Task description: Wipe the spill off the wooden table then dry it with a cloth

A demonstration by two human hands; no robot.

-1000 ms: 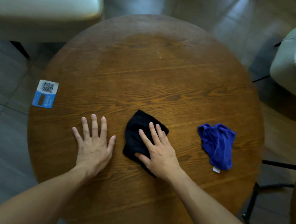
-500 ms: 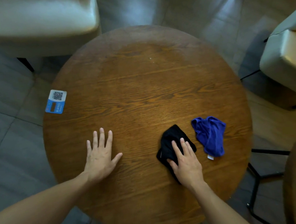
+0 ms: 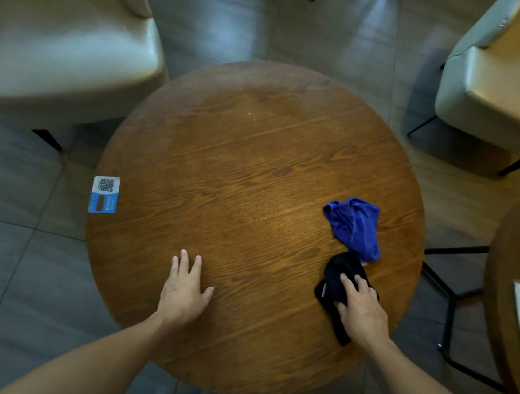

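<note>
The right hand (image 3: 362,309) lies flat with fingers pressed down on one crumpled black cloth (image 3: 339,288) near the right edge of the round brown wooden table (image 3: 235,183). One crumpled blue cloth (image 3: 355,227) touches it. The left hand (image 3: 182,293) rests spread on the wood. Two cloths, no containers.

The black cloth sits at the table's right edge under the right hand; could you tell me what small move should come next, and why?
Probably release the black cloth and shift the right hand to the blue cloth, which lies bunched and untouched just beyond it. No spill shows on the wooden table, so drying seems next.
</note>
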